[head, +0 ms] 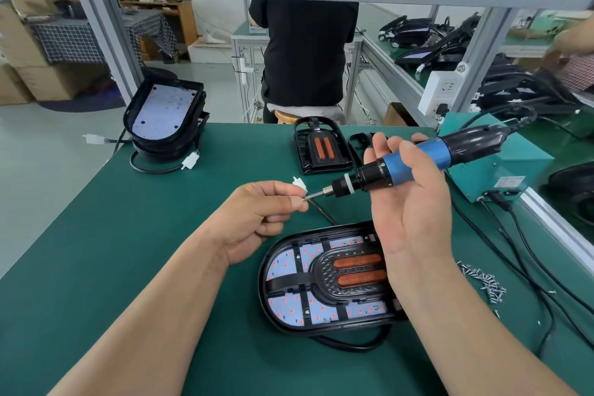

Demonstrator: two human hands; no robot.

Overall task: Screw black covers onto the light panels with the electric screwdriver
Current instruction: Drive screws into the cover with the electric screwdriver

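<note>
I count two hands, left hand (260, 212) and right hand (408, 209); one electric screwdriver (414, 164); one screw (304, 198) at its tip; one near light panel (310, 254) bearing one black cover (353, 286); one spare cover (321, 148); a far stack of panels (164, 112) I cannot number; one teal box (501, 167); loose screws (485, 283) beyond counting.

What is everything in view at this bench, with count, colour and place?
light panel: one, white with red dots, black-rimmed, near centre of the table
black cover: one, black with orange strips, lying on that panel
spare cover: one, black with orange strips, far centre
panel stack: one, black-rimmed, far left edge
loose screws: a heap, silver, right of the panel
teal box: one, far right
table: one, green
seated person: one, black top, beyond the table
electric screwdriver: one, black and blue, in the right hand
screw: one, silver, at the bit tip
left hand: pinches the screw
right hand: holds the electric screwdriver
</note>
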